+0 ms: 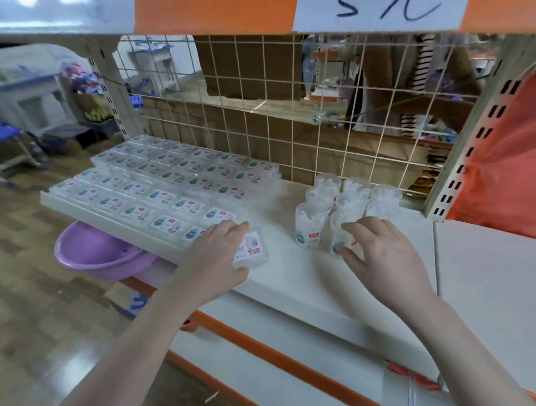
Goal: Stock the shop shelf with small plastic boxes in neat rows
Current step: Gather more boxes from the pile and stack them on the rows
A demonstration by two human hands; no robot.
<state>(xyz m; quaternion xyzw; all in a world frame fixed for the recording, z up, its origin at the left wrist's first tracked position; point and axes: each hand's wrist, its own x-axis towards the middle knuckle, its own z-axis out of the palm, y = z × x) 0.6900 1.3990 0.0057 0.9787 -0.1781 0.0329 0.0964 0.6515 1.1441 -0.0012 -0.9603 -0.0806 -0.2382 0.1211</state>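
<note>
Left hand (pixel 214 251) grips one small plastic box (pixel 251 251) at the near edge of the white shelf (pixel 296 282).

That box lies just right of the rows of boxes (pixel 152 184), which fill the shelf's left part back to the wire grid (pixel 286 113). The right hand (pixel 381 252) hovers with its grip spread, fingertips touching or nearly touching the nearest of the clear round tubs (pixel 345 204) clustered at the right. A purple basin (pixel 100 250) sits below left.

Both bare forearms reach forward. Left hand (pixel 216 253) palm-down, fingers curled, grip closed around something small. Right hand (pixel 379 252) palm-down, fingers spread and slightly bent, holding nothing, thumb pointing left.
</note>
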